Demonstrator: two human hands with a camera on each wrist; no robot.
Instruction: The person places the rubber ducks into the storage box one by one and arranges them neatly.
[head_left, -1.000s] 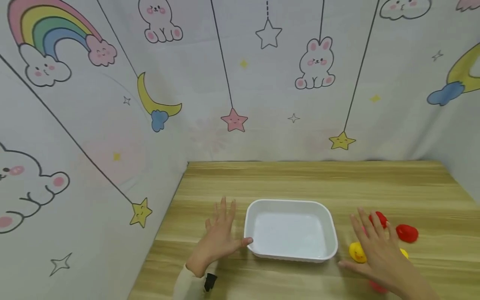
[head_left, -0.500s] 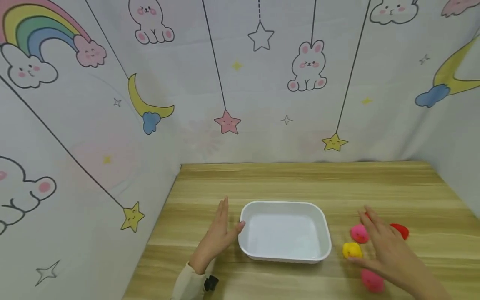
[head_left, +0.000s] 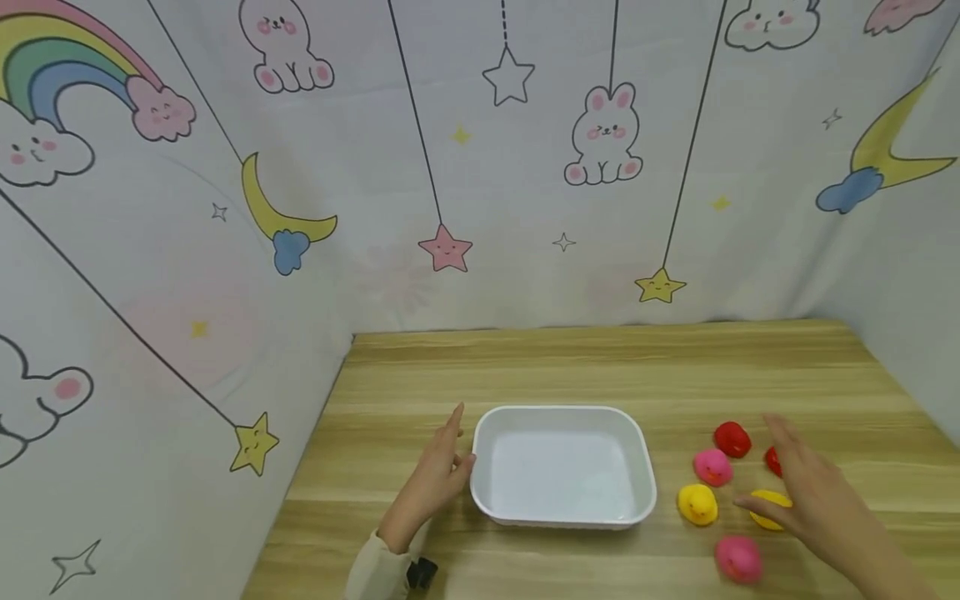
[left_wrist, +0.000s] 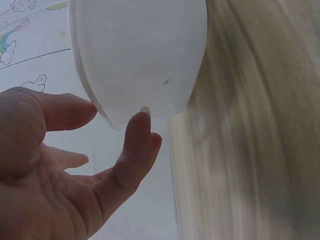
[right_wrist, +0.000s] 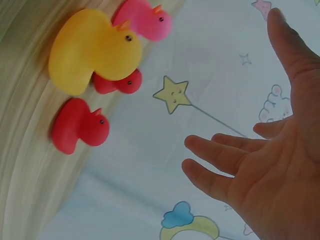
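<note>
A white rectangular tray [head_left: 562, 467] stands on the table. At its left end is my left hand [head_left: 431, 483], the thumb by the rim and the fingers loosely bent; in the left wrist view the hand [left_wrist: 65, 170] has its thumb tip at the rim and a fingertip near the outer wall. My right hand [head_left: 821, 500] hovers over the toy ducks, fingers spread and holding nothing. Beneath it are a yellow duck [head_left: 770, 509] and a partly hidden red duck [head_left: 774, 461]. Left of it sit another red duck [head_left: 732, 439], two pink ducks [head_left: 712, 467] and another yellow duck [head_left: 697, 505].
The wooden table [head_left: 600, 358] meets a white cloth backdrop [head_left: 517, 283] printed with stars, moons and rabbits. The cloth also runs along the left and right sides. A small black object [head_left: 422, 572] is at the left sleeve [head_left: 378, 571].
My right hand has shifted right, uncovering more ducks. The left hand's fingers have gone from spread to closer together, still beside the tray. The head view has shifted slightly.
</note>
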